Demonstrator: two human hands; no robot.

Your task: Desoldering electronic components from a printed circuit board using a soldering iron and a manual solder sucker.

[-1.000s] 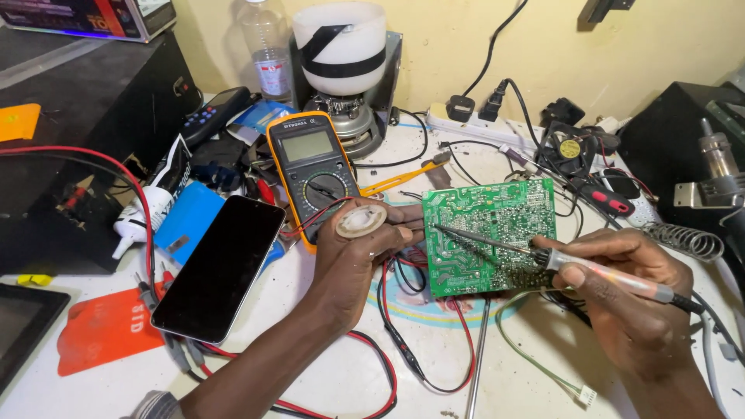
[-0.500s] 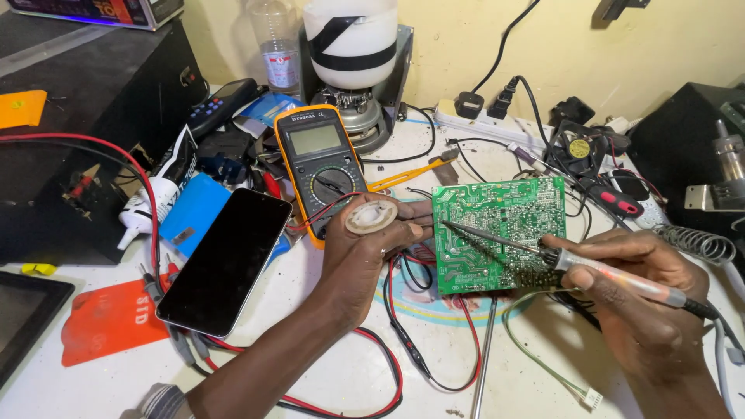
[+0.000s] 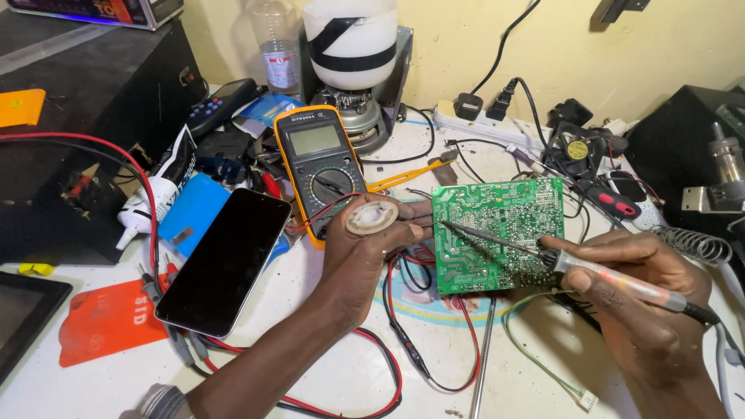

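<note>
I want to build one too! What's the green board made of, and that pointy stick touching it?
The green board looks like stiff fibreglass or resin sheet with a glossy green coat; tiny silvery solder dots speckle it. The pointy stick, held in the right hand, seems to have a dull grey metal tip and a see-through orange plastic handle. The left hand steadies the board's edge.

A single head-worn view is provided, directed downward and forward over the cluttered white table (image 3: pixel 349 372) toward the yellow wall (image 3: pixel 621 62) behind. The bench is seen at close range, within arm's reach. No second view is supplied.
</note>
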